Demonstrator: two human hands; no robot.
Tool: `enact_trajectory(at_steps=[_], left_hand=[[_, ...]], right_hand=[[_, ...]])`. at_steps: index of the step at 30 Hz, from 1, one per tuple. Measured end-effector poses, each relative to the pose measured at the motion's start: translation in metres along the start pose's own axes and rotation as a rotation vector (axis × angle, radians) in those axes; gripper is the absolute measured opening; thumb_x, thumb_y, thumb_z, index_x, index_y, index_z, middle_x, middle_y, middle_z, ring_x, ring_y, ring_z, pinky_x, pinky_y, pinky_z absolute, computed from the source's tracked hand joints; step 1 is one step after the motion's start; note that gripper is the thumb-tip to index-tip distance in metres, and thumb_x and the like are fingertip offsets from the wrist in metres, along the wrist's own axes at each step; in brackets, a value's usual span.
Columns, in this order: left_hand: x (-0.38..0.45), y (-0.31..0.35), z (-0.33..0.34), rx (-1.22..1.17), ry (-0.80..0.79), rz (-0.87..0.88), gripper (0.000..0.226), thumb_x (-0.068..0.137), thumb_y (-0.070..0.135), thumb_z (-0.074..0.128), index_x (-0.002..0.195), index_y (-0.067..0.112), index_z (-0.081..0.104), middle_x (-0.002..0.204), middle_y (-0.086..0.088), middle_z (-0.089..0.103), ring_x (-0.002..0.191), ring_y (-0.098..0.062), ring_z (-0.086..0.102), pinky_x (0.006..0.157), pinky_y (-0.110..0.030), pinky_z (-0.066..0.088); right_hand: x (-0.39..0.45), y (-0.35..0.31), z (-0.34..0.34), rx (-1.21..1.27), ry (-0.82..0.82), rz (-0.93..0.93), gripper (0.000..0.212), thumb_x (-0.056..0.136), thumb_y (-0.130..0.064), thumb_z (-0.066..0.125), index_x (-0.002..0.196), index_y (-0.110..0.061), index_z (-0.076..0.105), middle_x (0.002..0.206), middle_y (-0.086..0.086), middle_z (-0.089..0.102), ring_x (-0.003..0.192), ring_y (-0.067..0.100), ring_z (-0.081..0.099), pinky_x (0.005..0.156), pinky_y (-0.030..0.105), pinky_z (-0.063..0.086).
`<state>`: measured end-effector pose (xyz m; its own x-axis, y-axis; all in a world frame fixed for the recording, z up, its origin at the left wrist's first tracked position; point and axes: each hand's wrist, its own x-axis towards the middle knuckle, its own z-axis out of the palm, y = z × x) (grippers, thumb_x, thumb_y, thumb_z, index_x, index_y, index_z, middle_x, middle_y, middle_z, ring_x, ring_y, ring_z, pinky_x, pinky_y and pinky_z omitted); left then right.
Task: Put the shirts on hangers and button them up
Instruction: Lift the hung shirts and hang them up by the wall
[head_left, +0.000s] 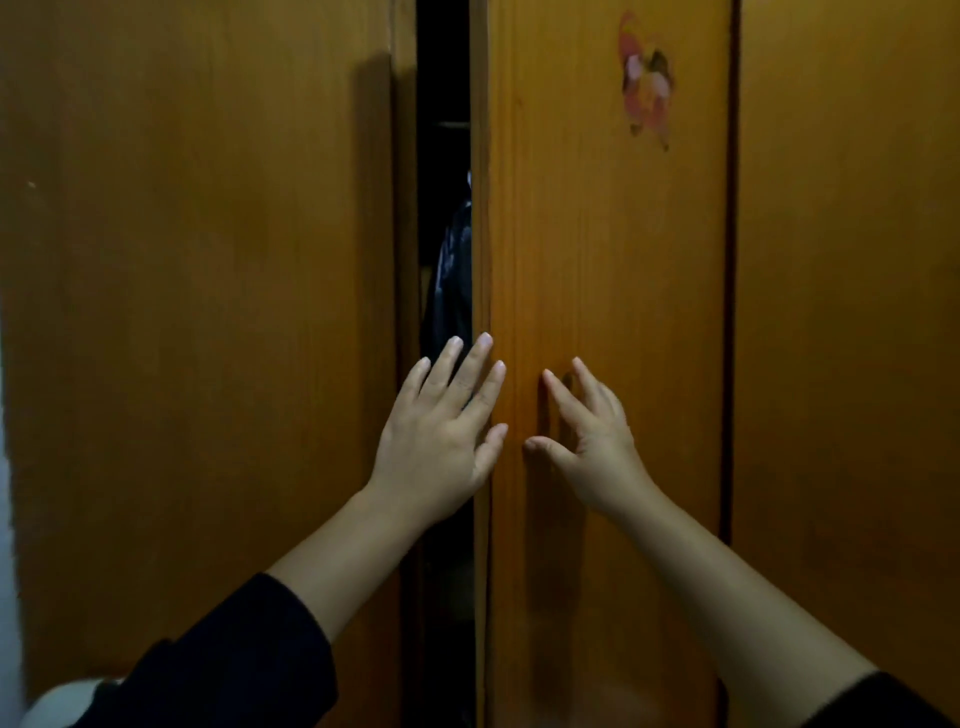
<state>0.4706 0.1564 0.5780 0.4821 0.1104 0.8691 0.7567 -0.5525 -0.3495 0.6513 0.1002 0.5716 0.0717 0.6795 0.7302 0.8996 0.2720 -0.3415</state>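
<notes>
Wardrobe door (608, 312): tall wooden panel, long axis upright, ajar; its free edge runs top to bottom just left of centre.
Gap (444, 234): narrow dark slot between that edge and the left panel (197, 312).
Left hand (441, 441): fingers spread straight, across the door's free edge, nearer the gap.
Right hand (592, 447): fingers loosely spread, tips on the door face, holding nothing.
Shirts: none clearly seen; a dark garment (452, 275) hangs inside the gap.
Room: the opening looks too narrow to reach through.
</notes>
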Motion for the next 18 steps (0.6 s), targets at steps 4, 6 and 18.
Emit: enact_trajectory(at_steps=[4, 6, 18], left_hand=[[-0.001, -0.025, 0.024, 0.108, -0.164, -0.057, 0.084, 0.086, 0.069, 0.030, 0.148, 0.011, 0.026, 0.158, -0.011, 0.017, 0.145, -0.031, 0.014, 0.115, -0.044, 0.010], [0.000, -0.036, 0.036, 0.155, -0.226, -0.082, 0.095, 0.081, 0.075, 0.029, 0.148, 0.009, 0.022, 0.158, -0.012, 0.013, 0.146, -0.031, 0.011, 0.116, -0.044, 0.009], [0.011, -0.091, 0.106, 0.129, -0.358, -0.166, 0.109, 0.084, 0.071, 0.046, 0.144, 0.013, -0.024, 0.153, -0.007, -0.031, 0.141, -0.024, -0.029, 0.118, -0.039, -0.011]], right_hand=[[0.034, 0.004, 0.024, -0.167, -0.028, 0.008, 0.082, 0.088, -0.049, 0.055, 0.148, -0.039, 0.000, 0.158, -0.009, -0.015, 0.145, 0.015, -0.013, 0.116, 0.045, 0.007], [0.050, 0.009, 0.034, -0.216, -0.040, 0.013, 0.088, 0.086, -0.050, 0.057, 0.149, -0.037, -0.003, 0.158, -0.008, -0.016, 0.145, 0.017, -0.014, 0.116, 0.046, 0.005], [0.108, 0.038, 0.105, -0.375, -0.065, 0.057, 0.109, 0.077, -0.054, 0.067, 0.147, -0.033, -0.014, 0.156, -0.002, -0.024, 0.143, 0.020, -0.022, 0.113, 0.039, -0.007]])
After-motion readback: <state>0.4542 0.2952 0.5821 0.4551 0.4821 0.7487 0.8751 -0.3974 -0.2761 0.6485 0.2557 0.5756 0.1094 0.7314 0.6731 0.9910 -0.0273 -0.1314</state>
